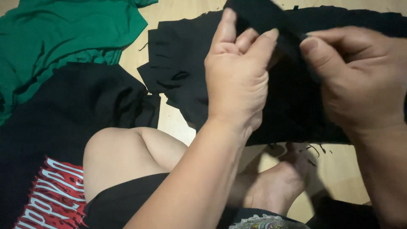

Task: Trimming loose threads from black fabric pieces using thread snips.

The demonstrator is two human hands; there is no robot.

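Fingers (254, 42) of the left hand (237, 80) and right hand (356, 76) pinch one black fabric strip (271, 17), held above the wooden floor (339, 169). Uneven pulling could slip or tear it. Count: one cut black cloth (182, 72), one green garment (63, 38), one printed black shirt (55, 140).

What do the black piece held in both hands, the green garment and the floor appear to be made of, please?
Black piece: soft matte knit cloth, likely jersey; it drapes limply, with frayed threads at its cut edge. Green garment: similar matte fabric, folding in soft creases. Floor: pale wood or wood-look laminate, smooth with slight sheen and faint grain.
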